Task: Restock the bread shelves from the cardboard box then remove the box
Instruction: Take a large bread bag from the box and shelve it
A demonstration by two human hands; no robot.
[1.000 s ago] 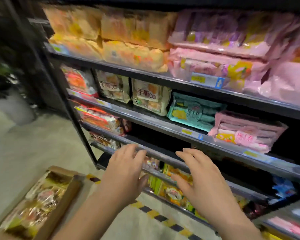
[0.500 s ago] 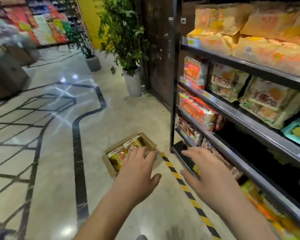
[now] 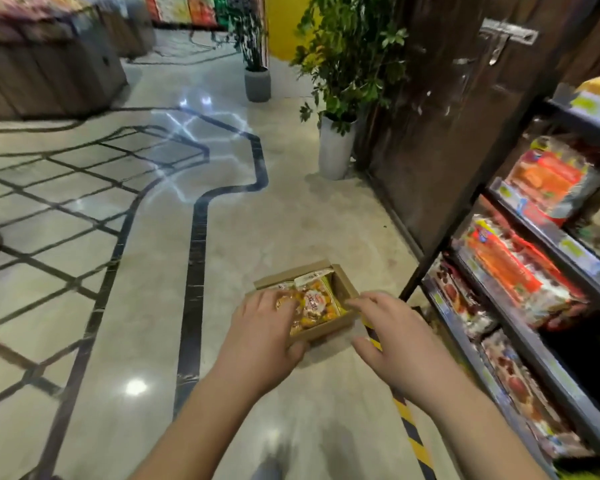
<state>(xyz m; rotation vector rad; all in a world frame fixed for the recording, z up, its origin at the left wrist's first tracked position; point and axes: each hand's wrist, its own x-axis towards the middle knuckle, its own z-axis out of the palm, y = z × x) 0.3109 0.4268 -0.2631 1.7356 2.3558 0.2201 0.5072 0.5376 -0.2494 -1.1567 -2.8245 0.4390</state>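
An open cardboard box (image 3: 343,287) lies on the shop floor left of the bread shelves (image 3: 548,355). Inside it lie yellow-and-orange bread packets (image 3: 314,301). My left hand (image 3: 265,337) hovers over the box's near left side, fingers spread and relaxed, covering part of the packets. My right hand (image 3: 392,337) is held out over the box's near right corner, fingers straight, holding nothing. Whether either hand touches the box or a packet is unclear. The shelves hold red, orange and clear bread bags.
A yellow-and-black floor stripe (image 3: 413,441) runs along the shelf base. A white pot with a plant (image 3: 335,150) stands beyond the box, by a dark wooden door (image 3: 440,116). A grey potted plant (image 3: 257,83) and display counters (image 3: 49,74) stand farther off.
My view has swung left, away from the shelves and down to the box. Both hands have moved from the shelf rail to above the box, still holding nothing.
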